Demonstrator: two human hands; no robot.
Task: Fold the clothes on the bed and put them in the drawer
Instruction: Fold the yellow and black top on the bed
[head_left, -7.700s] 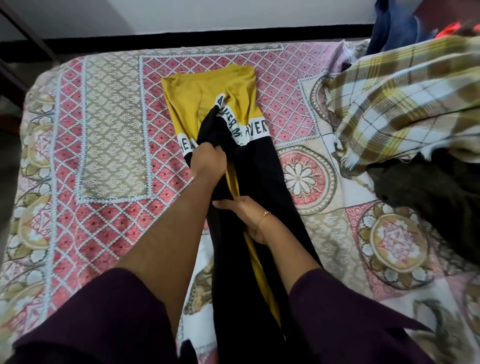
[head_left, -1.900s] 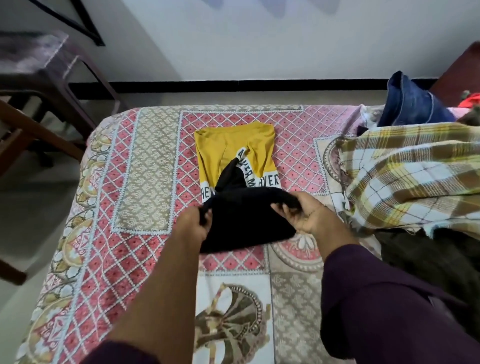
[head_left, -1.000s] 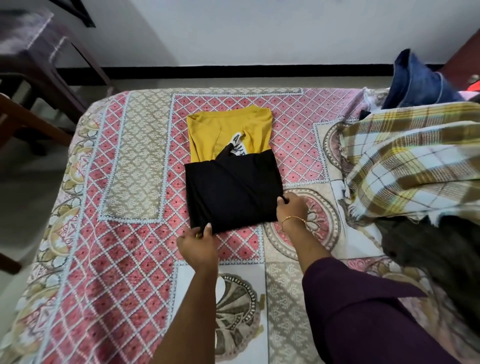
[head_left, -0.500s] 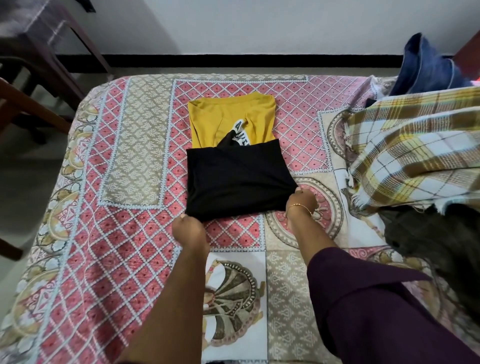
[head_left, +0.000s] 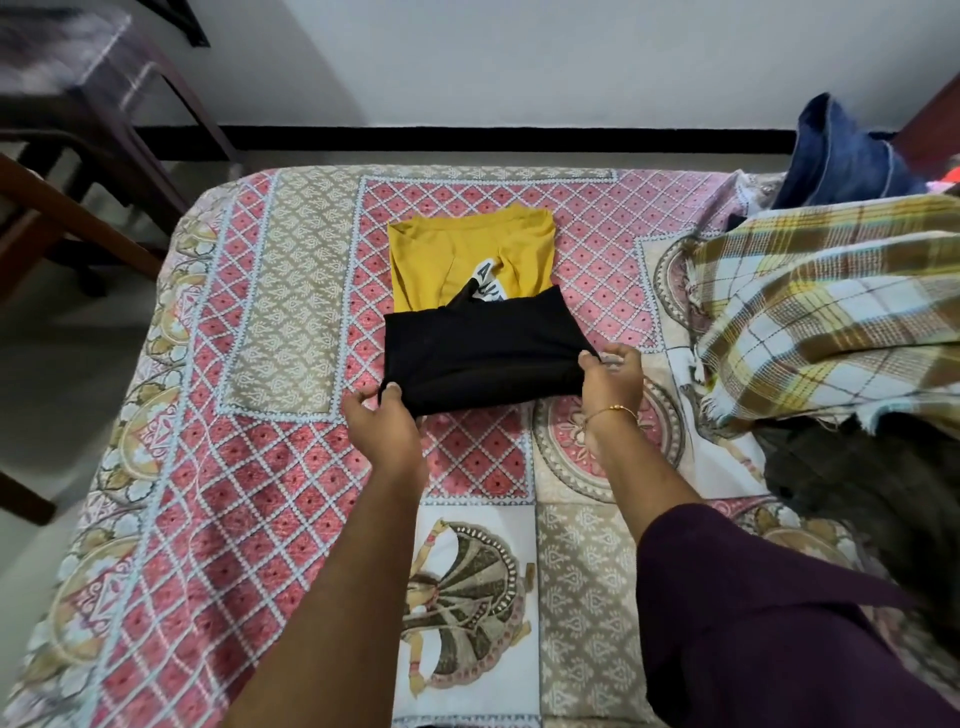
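**Garment half-folded on bed, both hands at its near edge**

Head view. My left hand (head_left: 382, 423) pinches the near-left corner of the black-and-yellow garment (head_left: 478, 353), thumb on top of the cloth and the other fingers beneath it. My right hand (head_left: 610, 376) pinches the near-right corner in like manner, thumb and curled fingers closed on the black cloth; a thin gold bracelet (head_left: 613, 413) sits on that wrist. The near edge of the garment is lifted slightly off the bedspread (head_left: 208, 519) between the two hands.

The garment lies mid-bed. Its black part is folded over toward the far side, covering the lower portion of the yellow part, which lies flat beyond it. A white band with lettering shows at the fold; the letters are only partly legible.

To the right, well apart from the garment, a plaid cloth (head_left: 826, 317) lies heaped, with a dark garment (head_left: 872, 483) just below it and blue denim (head_left: 841, 156) at the far-right corner. A wooden chair (head_left: 67, 218) stands off the left side of the bed, blurred.
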